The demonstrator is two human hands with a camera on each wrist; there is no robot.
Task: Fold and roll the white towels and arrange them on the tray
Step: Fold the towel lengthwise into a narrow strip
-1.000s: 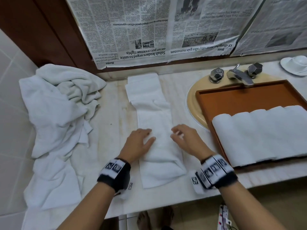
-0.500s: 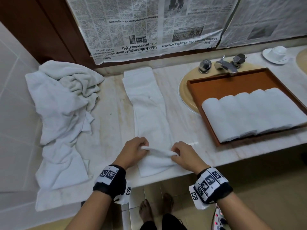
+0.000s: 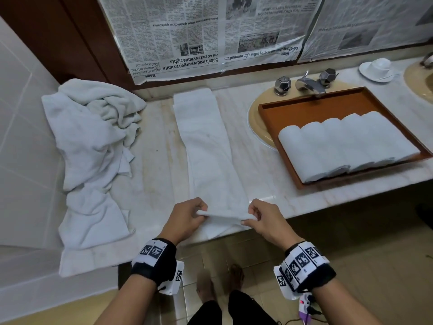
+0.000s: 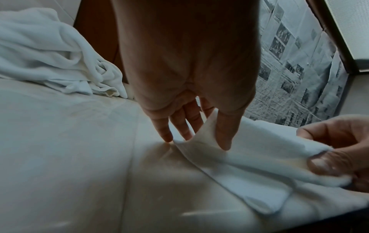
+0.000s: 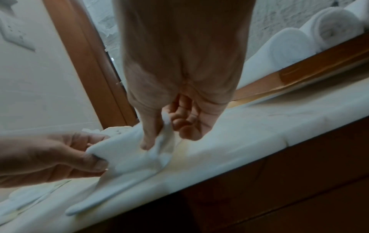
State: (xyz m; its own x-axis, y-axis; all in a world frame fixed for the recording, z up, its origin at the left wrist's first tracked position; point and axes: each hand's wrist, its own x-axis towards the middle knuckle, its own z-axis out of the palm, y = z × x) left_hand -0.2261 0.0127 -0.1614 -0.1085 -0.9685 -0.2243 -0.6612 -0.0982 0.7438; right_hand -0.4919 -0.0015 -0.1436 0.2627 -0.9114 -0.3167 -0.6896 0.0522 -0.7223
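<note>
A white towel (image 3: 208, 148), folded into a long strip, lies on the marble counter (image 3: 157, 146) from the back wall to the front edge. My left hand (image 3: 187, 216) pinches its near left corner and my right hand (image 3: 260, 216) pinches its near right corner, with the near end (image 3: 225, 216) lifted off the counter. In the left wrist view the thumb (image 4: 225, 134) lies over the lifted towel (image 4: 249, 149). The right wrist view shows my thumb (image 5: 148, 134) pressed into the towel (image 5: 127, 156). Several rolled white towels (image 3: 346, 141) lie side by side in the brown tray (image 3: 311, 109).
A heap of loose white towels (image 3: 91, 146) covers the counter's left end. The tray rests over a beige sink (image 3: 255, 120) with a chrome tap (image 3: 309, 83). A white cup and saucer (image 3: 377, 69) stand at the back right. Newspaper (image 3: 210, 31) covers the wall behind.
Both hands went from lying flat on the towel's middle to its near end, pinched the two corners and lifted that end. The head view has pulled back and shifted.
</note>
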